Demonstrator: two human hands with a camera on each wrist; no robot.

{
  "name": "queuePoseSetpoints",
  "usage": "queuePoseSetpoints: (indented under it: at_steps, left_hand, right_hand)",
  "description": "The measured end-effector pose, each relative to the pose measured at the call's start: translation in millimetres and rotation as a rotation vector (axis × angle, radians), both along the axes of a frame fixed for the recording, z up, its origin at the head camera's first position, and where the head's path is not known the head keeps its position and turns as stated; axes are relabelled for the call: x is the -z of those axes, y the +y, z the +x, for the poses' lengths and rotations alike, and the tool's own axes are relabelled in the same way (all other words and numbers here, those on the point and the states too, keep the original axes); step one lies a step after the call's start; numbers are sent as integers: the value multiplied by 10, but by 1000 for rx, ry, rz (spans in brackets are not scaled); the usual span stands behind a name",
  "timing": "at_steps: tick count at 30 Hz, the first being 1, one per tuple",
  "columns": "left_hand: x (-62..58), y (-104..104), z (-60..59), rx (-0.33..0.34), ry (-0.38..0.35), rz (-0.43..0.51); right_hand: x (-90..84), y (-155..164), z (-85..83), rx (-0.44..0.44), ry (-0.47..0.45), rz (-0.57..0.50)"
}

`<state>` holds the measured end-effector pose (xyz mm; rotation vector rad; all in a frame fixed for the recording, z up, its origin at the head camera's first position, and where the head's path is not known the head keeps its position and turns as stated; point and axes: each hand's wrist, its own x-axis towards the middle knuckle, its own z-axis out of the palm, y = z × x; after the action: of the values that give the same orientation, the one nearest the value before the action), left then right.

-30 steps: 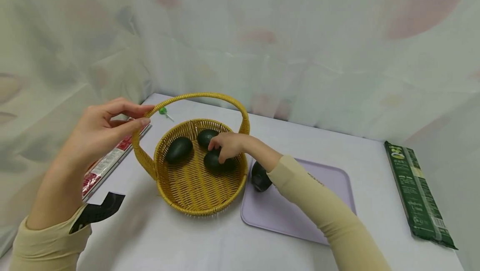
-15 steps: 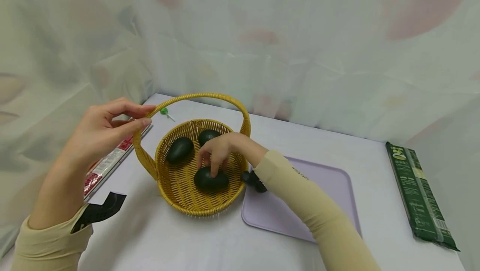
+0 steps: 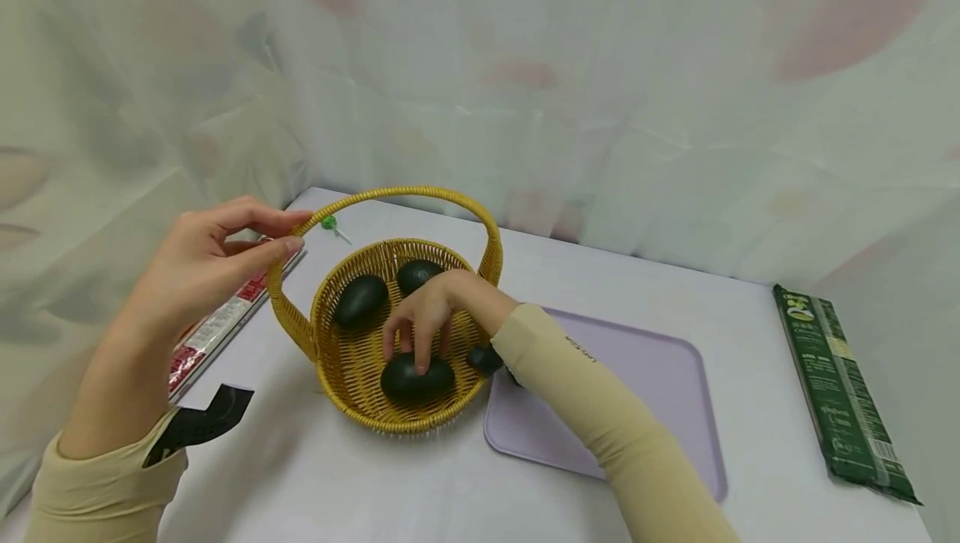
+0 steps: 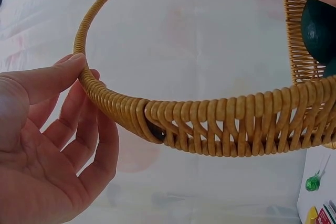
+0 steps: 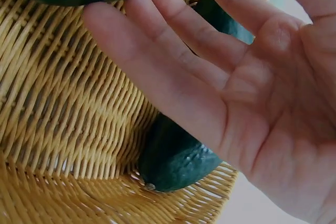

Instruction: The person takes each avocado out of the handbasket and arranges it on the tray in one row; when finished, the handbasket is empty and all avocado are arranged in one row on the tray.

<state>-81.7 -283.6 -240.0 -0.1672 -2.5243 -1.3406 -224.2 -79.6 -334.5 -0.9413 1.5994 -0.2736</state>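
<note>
A yellow wicker basket point(image 3: 352, 372) with a tall hoop handle stands left of the table's middle. My left hand point(image 3: 213, 255) pinches the left side of that handle between thumb and fingers; the left wrist view shows the thumb point(image 4: 58, 80) against the wound cane. Inside the basket, my right hand point(image 3: 426, 314) holds a dark green avocado point(image 3: 416, 380) by its fingertips near the front wall. Two more avocados lie behind: one at the left point(image 3: 362, 301) and one at the back point(image 3: 418, 274), partly covered by the right hand.
A pale purple tray point(image 3: 660, 376) lies right of the basket, partly under the right forearm. At the far right is a green packet point(image 3: 843, 393). Behind the left hand lie a red and white package point(image 3: 217, 334) and a green lollipop point(image 3: 330, 223).
My right hand has moved toward the front of the basket, and the avocado under its fingers has shifted forward with it. My left hand keeps its hold on the handle.
</note>
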Motion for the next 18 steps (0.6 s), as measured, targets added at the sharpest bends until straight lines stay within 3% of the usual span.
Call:
queuePoseSetpoints:
  at_steps: [18]
  left_hand:
    - [-14, 15, 10, -3, -29, 24]
  right_hand:
    - [116, -8, 45, -86, -50, 54]
